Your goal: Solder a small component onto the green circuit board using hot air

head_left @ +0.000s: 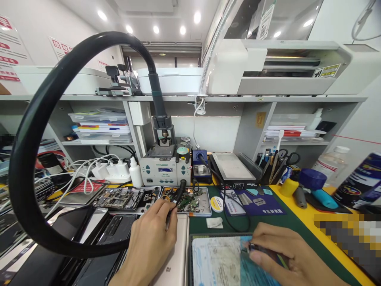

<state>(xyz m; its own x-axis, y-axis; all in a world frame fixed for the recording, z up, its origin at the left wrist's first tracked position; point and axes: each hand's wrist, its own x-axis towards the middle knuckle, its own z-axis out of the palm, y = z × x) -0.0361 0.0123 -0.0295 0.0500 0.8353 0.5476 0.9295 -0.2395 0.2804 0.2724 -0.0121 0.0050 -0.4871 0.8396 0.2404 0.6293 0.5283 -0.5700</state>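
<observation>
My left hand (pixel 153 234) is closed around something dark, partly hidden by the fingers, above a gold phone (pixel 178 254) near the tray of small boards (pixel 205 202). At the lower right, my right hand (pixel 285 254) pinches a dark, slim tool (pixel 264 249) over a worn blue and white mat (pixel 217 258). A thick black hose (pixel 20 151) loops up from beside my left wrist to a holder on the grey soldering station (pixel 166 169). A folded white wipe (pixel 214 223) lies just behind the mat.
Dark phones (pixel 101 250) cover the left side. Behind them are white chargers (pixel 117 171) with tangled cables. A flat heating plate (pixel 232 166) stands behind a purple pad (pixel 264 204). Bottles (pixel 330 163), a yellow cap (pixel 288 187) and a pixelated area occupy the right.
</observation>
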